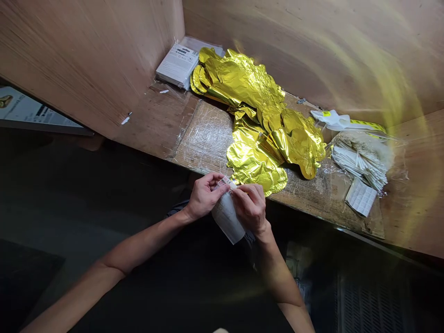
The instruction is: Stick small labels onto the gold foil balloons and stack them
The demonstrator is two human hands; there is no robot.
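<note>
Left forearm (138, 245) angles in from the lower left and right forearm (280, 277) rises from the bottom edge, the two converging at the wrists over the dark gap in front of a plywood shelf (204, 138). Left hand (204, 196) curls its fingers around the upper part of a white packet (227, 219), gripping it closed. Right hand (251, 208) sits just beside it, with its fingers (241, 196) bent down and pinching the top edge near a small printed label (225, 182). Neither hand is open, though the fingers hide exactly how the packet is held. The packet hangs below both hands, clear of the shelf.

Just beyond, gold foil balloons (260, 115) lie in a long crumpled heap, with one lobe close to the right hand. They appear loose and unpacked, so most of this material looks untouched so far. To the right, white sticks (360, 159) sit bundled in a clear bag (388, 159), with a sheet of labels (360, 196) just below. A stack of white cards (176, 64) fills the far corner, and only the one packet appears to be in work.
</note>
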